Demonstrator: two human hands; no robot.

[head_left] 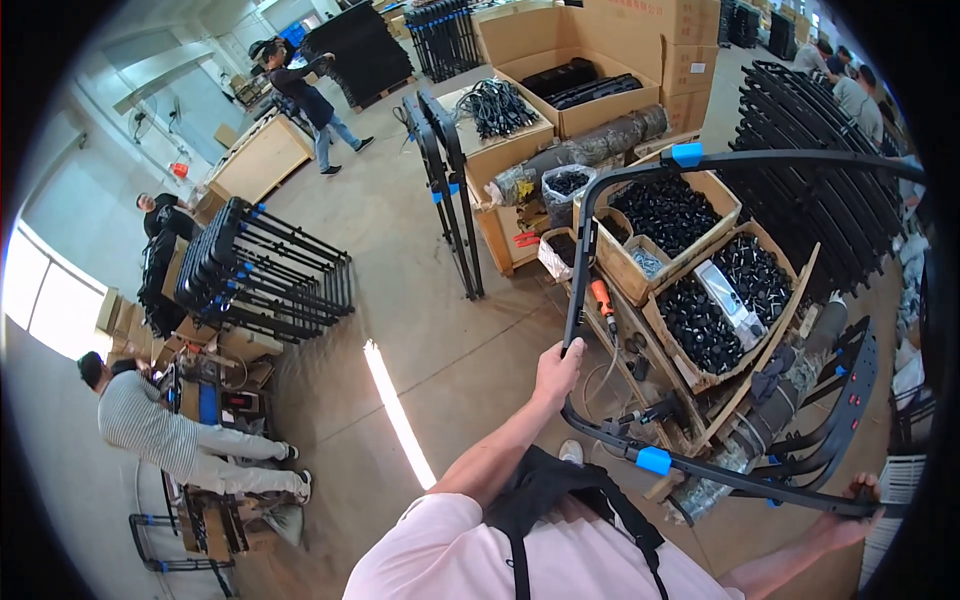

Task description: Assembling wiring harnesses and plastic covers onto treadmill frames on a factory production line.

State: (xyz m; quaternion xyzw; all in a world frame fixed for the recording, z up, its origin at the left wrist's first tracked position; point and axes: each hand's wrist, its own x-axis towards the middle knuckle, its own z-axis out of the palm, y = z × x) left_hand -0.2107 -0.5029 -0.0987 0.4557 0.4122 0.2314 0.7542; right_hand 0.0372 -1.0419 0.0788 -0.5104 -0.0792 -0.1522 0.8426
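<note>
A large black tubular frame with rounded corners is held out in front of me, tilted over a parts bench. Blue pieces wrap its tube, one blue piece on the far side and another blue piece on the near side. My left hand is closed round the tube at the frame's left side. Out at the lower right, my right hand grips the near tube, partly seen at the picture's rim. Inside the frame's outline lie an orange-handled power screwdriver and boxes of small black parts.
A second box of black parts sits nearer on the bench, beside a wrapped roller. More black frames stand stacked at left; upright frames stand ahead. Co-workers include a person in striped top and one standing farther off.
</note>
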